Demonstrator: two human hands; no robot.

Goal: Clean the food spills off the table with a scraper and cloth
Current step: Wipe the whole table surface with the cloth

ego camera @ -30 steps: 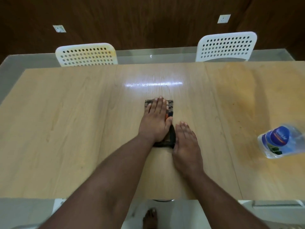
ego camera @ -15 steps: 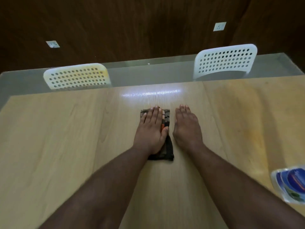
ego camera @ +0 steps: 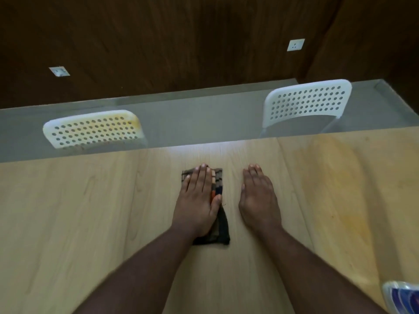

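A folded dark patterned cloth [ego camera: 221, 225] lies on the light wooden table [ego camera: 90, 223] near its far middle. My left hand [ego camera: 198, 200] presses flat on the cloth, fingers straight and pointing away from me. My right hand [ego camera: 259, 198] rests flat on the bare wood just right of the cloth, a small gap apart from it. A yellowish stain [ego camera: 335, 200] spreads over the table's right part. No scraper is in view.
A plastic water bottle [ego camera: 402, 295] with a blue label shows at the bottom right corner. Two white perforated chairs stand behind the far edge, one at the left [ego camera: 93, 129] and one at the right [ego camera: 306, 102]. A dark wood wall lies beyond.
My right hand slid forward from beside the cloth's near end, then moved a little right, away from the cloth. The view tilted up, pushing the bottle toward the bottom right corner.
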